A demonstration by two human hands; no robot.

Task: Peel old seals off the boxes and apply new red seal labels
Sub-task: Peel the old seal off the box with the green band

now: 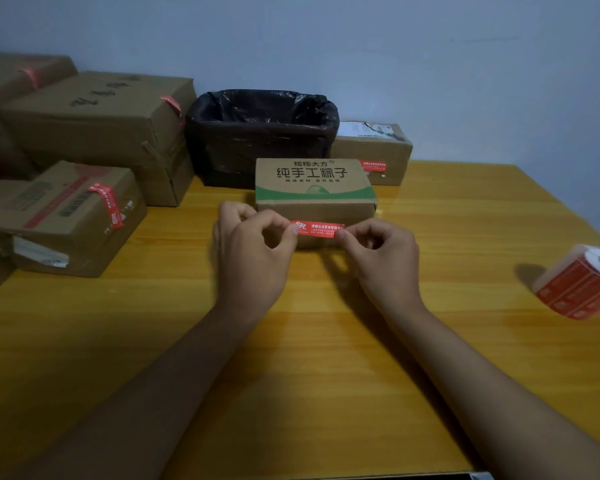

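Wooden table [326,341], filling the lower frame. Stack of cardboard boxes [94,119], upper left, several already bearing red seals. Bin lined with a black bag [262,133], upper centre, against the wall. Small box with green print [314,188], centre, just in front of the bin; no seal visible on its top. Second small box [374,152], behind and to its right, red seal on its front. Roll of red labels [581,284], right edge, lying on its side. Left hand [253,247] and right hand [381,251], centre, each pinching one end of a red label [317,229], held taut before the green-printed box's front face. Step in hand, seemingly: applying. Next: align across the flap seam, press down.
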